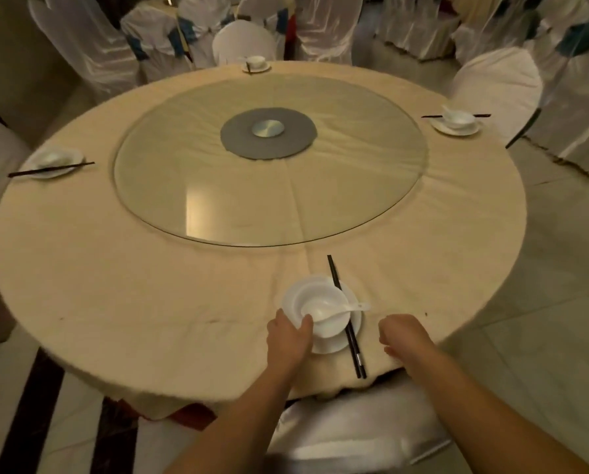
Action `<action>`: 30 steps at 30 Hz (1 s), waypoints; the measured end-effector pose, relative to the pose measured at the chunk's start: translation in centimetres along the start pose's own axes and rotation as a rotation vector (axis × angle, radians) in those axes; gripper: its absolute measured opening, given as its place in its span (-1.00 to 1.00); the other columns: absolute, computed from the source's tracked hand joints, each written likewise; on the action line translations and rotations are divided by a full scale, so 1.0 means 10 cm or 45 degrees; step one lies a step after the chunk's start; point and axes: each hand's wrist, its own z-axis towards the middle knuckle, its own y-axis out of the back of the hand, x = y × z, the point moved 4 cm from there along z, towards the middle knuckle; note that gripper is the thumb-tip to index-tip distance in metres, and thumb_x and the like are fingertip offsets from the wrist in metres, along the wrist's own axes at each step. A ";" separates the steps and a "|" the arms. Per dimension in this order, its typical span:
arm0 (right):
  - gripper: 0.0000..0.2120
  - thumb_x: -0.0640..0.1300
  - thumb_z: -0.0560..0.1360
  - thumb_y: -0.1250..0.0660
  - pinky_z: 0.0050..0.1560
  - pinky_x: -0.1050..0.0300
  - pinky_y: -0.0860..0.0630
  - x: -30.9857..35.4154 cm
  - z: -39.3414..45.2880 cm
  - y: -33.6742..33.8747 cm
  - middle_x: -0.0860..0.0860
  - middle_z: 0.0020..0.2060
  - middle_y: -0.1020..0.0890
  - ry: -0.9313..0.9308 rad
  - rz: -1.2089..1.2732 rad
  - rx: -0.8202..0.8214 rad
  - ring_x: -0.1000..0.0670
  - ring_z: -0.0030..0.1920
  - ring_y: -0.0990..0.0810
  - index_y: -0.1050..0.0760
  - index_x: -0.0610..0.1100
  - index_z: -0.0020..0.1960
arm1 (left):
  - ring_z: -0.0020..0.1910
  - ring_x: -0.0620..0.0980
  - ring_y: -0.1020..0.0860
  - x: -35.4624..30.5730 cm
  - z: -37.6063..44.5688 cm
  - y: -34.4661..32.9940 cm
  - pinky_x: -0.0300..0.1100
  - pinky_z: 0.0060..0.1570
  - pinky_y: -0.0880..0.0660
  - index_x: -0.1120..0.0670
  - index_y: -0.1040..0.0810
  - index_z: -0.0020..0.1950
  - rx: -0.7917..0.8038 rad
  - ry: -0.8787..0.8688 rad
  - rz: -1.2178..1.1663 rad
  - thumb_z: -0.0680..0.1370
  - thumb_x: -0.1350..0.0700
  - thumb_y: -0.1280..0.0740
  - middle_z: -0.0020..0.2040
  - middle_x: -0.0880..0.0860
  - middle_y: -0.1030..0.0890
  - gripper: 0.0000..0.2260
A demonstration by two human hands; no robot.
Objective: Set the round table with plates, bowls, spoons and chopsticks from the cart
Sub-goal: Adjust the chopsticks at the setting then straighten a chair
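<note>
the round table [149, 302] is covered with a cream cloth, and a glass turntable [269, 186] sits in its middle. at the near edge stands a place setting: a white plate [334, 345] with a white bowl [312, 294] on it, tipped a little toward the left side of the plate. a white spoon [327, 311] lies in the bowl, its handle pointing right over the rim. a pair of dark chopsticks [346, 319] runs just beside the bowl across the right side of the plate, one end reaching past the table edge.

the left hand [288, 336] grips the near left rim of the bowl, thumb on top by the spoon's scoop. the right hand [404, 333] rests over the cloth to the right of the chopsticks, apart from them, fingers curled loosely inward and holding nothing.

three more settings lie around the table: a left setting [52, 162] with chopsticks across it, a far setting [256, 63], and a right setting [457, 121]. white-covered chairs [495, 87] stand round the table, and one covered chair [354, 425] sits just below the near setting.
</note>
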 end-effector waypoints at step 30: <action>-0.64 -0.10 0.47 -0.26 -0.41 0.09 -0.21 -0.12 0.12 -0.18 0.05 -0.56 -0.34 0.482 -0.577 0.194 0.01 -0.46 -0.33 -0.29 -0.08 -0.48 | 0.21 0.17 -0.56 0.28 0.06 -0.21 0.18 0.28 -0.46 0.10 -0.42 0.41 0.025 0.329 -0.916 0.25 -0.01 -0.39 0.27 0.12 -0.58 -0.28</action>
